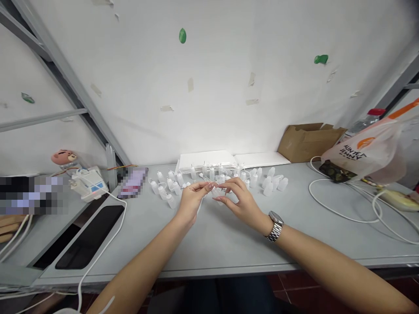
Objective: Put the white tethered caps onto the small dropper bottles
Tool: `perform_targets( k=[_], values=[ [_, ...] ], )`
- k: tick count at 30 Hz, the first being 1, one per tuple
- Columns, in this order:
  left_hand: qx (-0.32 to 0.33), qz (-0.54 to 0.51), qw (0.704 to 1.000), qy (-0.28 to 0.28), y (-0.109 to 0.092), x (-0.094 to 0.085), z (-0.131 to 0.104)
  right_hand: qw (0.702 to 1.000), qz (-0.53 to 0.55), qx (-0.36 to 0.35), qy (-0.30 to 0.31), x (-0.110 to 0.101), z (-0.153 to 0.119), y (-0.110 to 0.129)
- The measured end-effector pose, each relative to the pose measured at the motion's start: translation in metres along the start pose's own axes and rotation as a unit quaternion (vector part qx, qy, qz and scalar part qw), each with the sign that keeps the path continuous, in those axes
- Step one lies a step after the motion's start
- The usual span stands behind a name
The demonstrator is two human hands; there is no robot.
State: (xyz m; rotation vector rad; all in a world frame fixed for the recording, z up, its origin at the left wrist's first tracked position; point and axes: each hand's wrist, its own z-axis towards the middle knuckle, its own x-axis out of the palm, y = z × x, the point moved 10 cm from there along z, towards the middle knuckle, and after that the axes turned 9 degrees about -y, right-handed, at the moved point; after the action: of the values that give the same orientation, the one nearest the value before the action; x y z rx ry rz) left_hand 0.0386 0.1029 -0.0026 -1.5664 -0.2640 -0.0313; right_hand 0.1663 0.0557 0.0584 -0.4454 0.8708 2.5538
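We see a small whitish bottle (pixel 215 192) between the fingertips of two hands at a grey counter (pixel 229 244). The left hand (pixel 189 201) pinches it near the top, thumb and forefinger pressed together; the right hand (pixel 245 204), below a watch (pixel 275 226) at the wrist, curves its fingers around the other side, thumb set apart below them. We cannot tell whether the right fingers grip or only touch. The bottle's outline is hard to make out against its surroundings, and its upper part is largely hidden by the fingers. Behind the hands, more bottles (pixel 170 200) stand in loose groups; those straight ahead overlap and blur into a pale stack (pixel 207 158). At left, a phone (pixel 134 179) is partly pixelated; at right, the frame cuts off a plastic bag (pixel 369 150).
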Motion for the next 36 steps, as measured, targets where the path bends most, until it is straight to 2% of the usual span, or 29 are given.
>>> perform_targets(
  k=[7,17,22,26,28,30,31,33,35,36],
  values=[
    [0.004,-0.01,1.0,-0.002,-0.001,-0.001,0.001,1.0,-0.003,0.02,0.022,0.004,-0.002,-0.002],
    [0.003,-0.004,1.0,0.001,-0.001,-0.001,0.001,1.0,-0.005,-0.005,0.017,0.005,-0.002,0.002],
    [0.004,0.008,1.0,-0.002,0.0,-0.001,0.0,0.999,-0.009,0.003,0.033,0.008,-0.001,0.0],
    [0.01,0.011,1.0,0.002,-0.001,0.001,0.0,0.998,0.029,0.046,0.038,0.009,-0.002,-0.006],
    [0.024,-0.009,1.0,0.003,-0.005,0.001,0.002,0.99,0.074,0.118,0.017,0.008,-0.003,-0.019],
    [0.041,-0.042,0.998,0.003,-0.01,0.001,0.003,0.962,0.151,0.228,0.003,0.011,-0.008,-0.037],
    [0.048,-0.057,0.997,0.007,-0.013,0.001,0.003,0.936,0.202,0.287,0.015,0.017,-0.013,-0.044],
    [0.054,-0.076,0.995,0.023,-0.016,0.004,0.003,0.866,0.319,0.379,0.074,0.036,-0.022,-0.047],
    [0.057,-0.084,0.994,0.042,-0.018,0.008,0.001,0.798,0.412,0.422,0.125,0.05,-0.028,-0.039],
    [0.058,-0.085,0.993,0.048,-0.018,0.009,0.0,0.778,0.437,0.43,0.135,0.052,-0.028,-0.035]
  ],
)
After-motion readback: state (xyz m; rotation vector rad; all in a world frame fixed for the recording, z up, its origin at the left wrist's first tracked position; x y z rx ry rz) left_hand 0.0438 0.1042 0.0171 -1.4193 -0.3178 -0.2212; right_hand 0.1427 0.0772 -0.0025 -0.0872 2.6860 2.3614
